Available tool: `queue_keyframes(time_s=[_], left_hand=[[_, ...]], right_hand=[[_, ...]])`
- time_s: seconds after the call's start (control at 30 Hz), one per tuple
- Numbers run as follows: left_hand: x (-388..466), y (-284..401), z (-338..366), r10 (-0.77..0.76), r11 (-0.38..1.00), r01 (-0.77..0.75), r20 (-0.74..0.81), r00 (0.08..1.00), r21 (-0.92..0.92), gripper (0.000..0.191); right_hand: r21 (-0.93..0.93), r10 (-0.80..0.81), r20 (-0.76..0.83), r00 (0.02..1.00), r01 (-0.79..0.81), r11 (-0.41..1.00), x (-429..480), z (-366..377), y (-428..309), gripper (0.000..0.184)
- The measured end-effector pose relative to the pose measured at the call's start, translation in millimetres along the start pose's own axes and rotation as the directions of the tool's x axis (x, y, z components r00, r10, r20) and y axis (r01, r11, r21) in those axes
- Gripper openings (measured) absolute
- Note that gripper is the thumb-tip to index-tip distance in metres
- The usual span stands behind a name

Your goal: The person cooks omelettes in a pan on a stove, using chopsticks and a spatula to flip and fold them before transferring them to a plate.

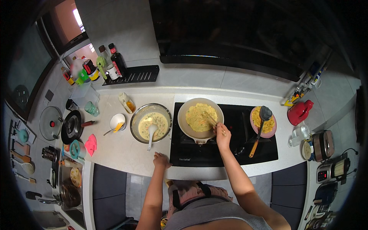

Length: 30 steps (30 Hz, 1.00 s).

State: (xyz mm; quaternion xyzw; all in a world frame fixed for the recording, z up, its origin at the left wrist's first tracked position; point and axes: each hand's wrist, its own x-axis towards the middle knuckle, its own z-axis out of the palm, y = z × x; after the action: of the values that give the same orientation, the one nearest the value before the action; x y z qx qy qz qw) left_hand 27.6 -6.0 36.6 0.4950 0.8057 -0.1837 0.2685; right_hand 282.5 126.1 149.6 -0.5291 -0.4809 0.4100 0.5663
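Observation:
In my right hand [223, 137] is a pair of wooden chopsticks [211, 118], their tips at a thin yellow pancake [198, 115] flecked with green and orange. The pancake lies flat in a pale frying pan [184, 128] on the black cooktop [198, 156]. My left hand [161, 160] rests at the counter's front edge, left of the cooktop, with its fingers bent; whether something small sits under them I cannot tell. Just beyond it stands a steel bowl [134, 135] of speckled batter [161, 122], with a white ladle [152, 130] leaning in it.
A pink plate [268, 135] of cooked pancakes stands right of the pan, a black-headed turner [260, 132] lying across it. Left of the batter are a small white bowl [116, 118], an oil bottle [126, 102] and a pink cloth [91, 145]. The range hood [230, 64] overhangs behind.

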Motion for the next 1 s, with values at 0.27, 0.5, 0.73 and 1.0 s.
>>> queue_keyframes(time_s=[0.27,0.5,0.73,1.0], left_hand=[[-2.2,-4.0,-1.3,-0.016,1.0,0.016,0.007,1.0,-0.006,0.11],[0.6,1.2,-1.8,-0.027,1.0,0.027,0.025,0.999,0.017,0.111],[6.4,0.6,0.3,-0.02,0.999,0.018,0.04,0.999,0.037,0.112],[1.1,1.2,-1.8,-0.026,0.999,0.025,0.03,0.999,0.022,0.112]], right_hand=[[-0.142,-0.07,0.09,0.993,0.083,0.986,-3.1,3.4,7.0,0.025],[-0.245,-0.101,0.214,0.972,0.153,0.957,-11.0,-1.8,-2.0,0.022],[-0.125,-0.11,0.311,0.944,0.156,0.98,-15.3,-11.4,6.8,0.021],[-0.124,-0.009,0.222,0.975,0.037,0.992,-21.1,-32.7,4.0,0.027]])
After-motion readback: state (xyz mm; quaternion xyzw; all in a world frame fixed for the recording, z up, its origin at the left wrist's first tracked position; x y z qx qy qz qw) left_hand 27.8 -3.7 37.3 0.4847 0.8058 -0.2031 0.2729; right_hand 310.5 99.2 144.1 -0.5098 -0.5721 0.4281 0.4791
